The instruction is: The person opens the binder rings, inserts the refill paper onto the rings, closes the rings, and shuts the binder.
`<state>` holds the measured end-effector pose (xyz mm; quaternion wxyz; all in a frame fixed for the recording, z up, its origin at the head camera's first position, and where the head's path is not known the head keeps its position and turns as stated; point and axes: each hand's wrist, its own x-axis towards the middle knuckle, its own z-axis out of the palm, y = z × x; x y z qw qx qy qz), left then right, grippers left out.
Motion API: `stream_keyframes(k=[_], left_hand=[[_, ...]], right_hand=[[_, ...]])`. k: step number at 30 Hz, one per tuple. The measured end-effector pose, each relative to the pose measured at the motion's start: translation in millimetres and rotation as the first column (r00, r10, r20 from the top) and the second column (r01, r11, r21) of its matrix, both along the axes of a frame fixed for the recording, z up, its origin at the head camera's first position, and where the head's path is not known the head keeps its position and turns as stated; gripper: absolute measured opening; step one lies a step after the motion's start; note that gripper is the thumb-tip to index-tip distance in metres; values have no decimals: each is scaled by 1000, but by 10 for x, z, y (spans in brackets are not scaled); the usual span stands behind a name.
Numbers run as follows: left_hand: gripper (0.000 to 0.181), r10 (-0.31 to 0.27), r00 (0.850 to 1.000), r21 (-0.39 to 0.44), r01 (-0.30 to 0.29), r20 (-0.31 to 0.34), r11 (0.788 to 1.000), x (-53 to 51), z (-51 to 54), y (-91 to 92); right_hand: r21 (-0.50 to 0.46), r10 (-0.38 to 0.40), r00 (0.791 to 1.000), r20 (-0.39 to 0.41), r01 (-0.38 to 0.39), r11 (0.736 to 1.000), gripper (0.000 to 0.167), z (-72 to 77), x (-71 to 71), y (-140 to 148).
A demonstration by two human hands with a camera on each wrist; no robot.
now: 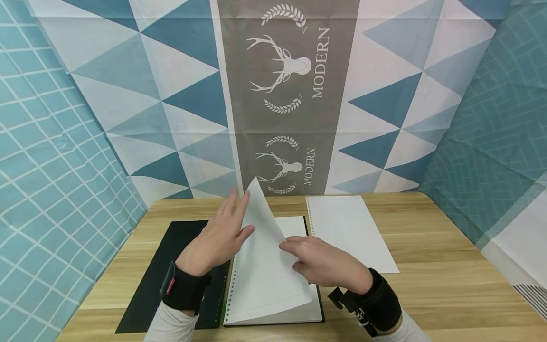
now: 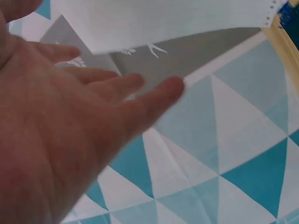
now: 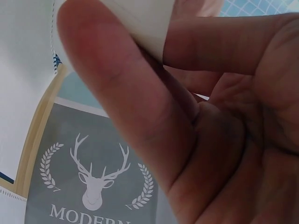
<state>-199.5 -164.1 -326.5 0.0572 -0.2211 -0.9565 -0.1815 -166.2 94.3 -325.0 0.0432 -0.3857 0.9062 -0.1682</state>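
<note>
Head view showed us the lifted punched sheet [image 1: 271, 278] above the open black loose-leaf binder [image 1: 160, 285], nearer the wooden table's [image 1: 448, 285] left edge. Our right hand [image 1: 326, 262] pinched its right edge; our left hand [image 1: 219, 236] stood spread beside its far corner, contact unclear. We judged it light, limp, easily creased, best held along the unpunched edge.

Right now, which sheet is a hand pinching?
The raised sheet over the notebook, its edge pinched in the right hand; the page beneath and the loose sheet on the table lie flat.
</note>
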Motion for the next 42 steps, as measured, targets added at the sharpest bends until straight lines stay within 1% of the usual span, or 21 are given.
stream_keyframes(k=[2,4,6,8,10,14,16,22,26,30,34,37,42], left_hand=[[76,28,998,5,-28,61,1000,-6,-11,-48],[72,59,991,-5,-59,124,998,-10,-23,-92],[68,89,978,-24,-86,188,996,-11,-34,-126],[65,111,966,-49,-103,233,994,-21,-55,-144],[64,111,956,-67,-97,270,993,-31,-81,-153],[65,92,934,-48,-80,345,996,-66,-147,-154],[66,91,923,-39,-83,373,996,-87,-179,-155],[64,129,906,-84,-104,403,991,-173,-301,-142],[63,140,888,-111,-101,438,989,-244,-404,-124],[63,159,880,-144,-105,447,984,-290,-482,-117],[62,180,880,-183,-108,439,977,-314,-528,-108],[62,173,885,-188,-99,432,977,-322,-544,-96],[59,154,899,-190,-81,410,978,-334,-573,-51]], right_hand=[[16,-11,1000,16,11,1000,40,3,0,0],[30,-19,999,27,18,999,40,8,2,3],[48,-27,999,35,25,999,40,3,1,9],[59,-30,999,40,27,998,40,-1,0,12],[65,-38,998,50,35,997,40,-12,-10,11],[80,-63,995,82,57,995,40,-28,-26,8],[96,-75,993,92,66,993,40,-33,-29,9],[115,-87,991,97,76,990,39,-26,-24,13],[112,-97,991,94,87,990,39,-13,-15,11],[96,-78,995,68,71,993,39,7,-4,28],[49,-21,998,54,19,999,38,18,-9,40],[23,8,998,58,-9,1000,39,13,-28,39],[10,-21,995,98,20,1000,41,-21,-85,56]])
